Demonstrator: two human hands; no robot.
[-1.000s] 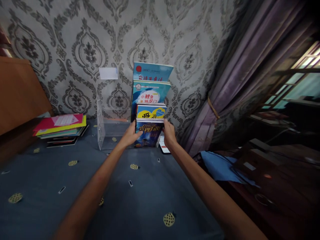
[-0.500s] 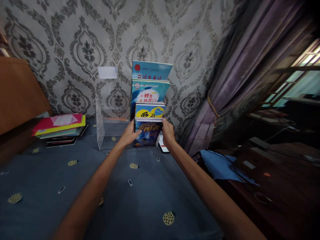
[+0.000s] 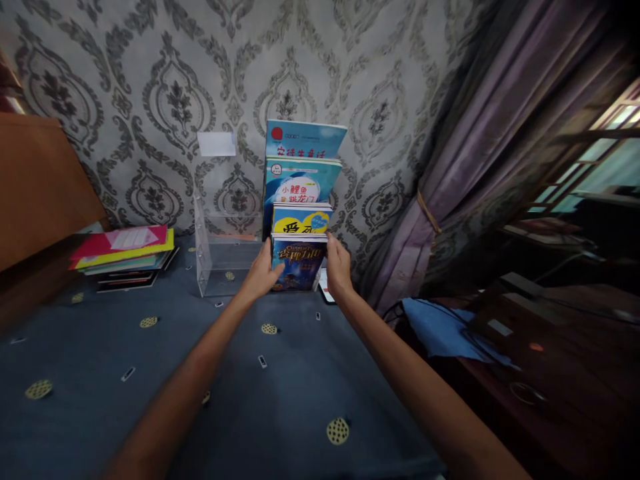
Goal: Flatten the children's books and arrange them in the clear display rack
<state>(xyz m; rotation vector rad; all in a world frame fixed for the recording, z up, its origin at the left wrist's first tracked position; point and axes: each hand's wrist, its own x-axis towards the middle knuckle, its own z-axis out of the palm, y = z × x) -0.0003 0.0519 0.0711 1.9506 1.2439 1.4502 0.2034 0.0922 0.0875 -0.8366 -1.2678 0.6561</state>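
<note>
While both forearms reach forward over the blue patterned cloth (image 3: 300, 393) on the worktop, the fingers close on the side edges of a dark blue book (image 3: 301, 261). The left hand (image 3: 258, 272) grips its left edge, thumb lying on the front cover; the right hand (image 3: 339, 267) grips its right edge. How far those fingers wrap around behind cannot be seen.

Held upright between the fingers, this book is the front one of a stepped row. Just right of the right fingers, partly hidden by that hand, lies a phone (image 3: 327, 292) with a lit screen. Left of the left fingers stands a clear rack (image 3: 203, 267), and well apart beyond it lies a stack of coloured folders and papers (image 3: 125, 259).

Behind and above the fingers rise a yellow-and-blue book (image 3: 290, 219), then a teal book (image 3: 300, 175), then a taller blue book (image 3: 305, 138). Farther right of the fingers hangs a tied purple curtain (image 3: 450, 167); past the books is the patterned wall (image 3: 180, 110).
</note>
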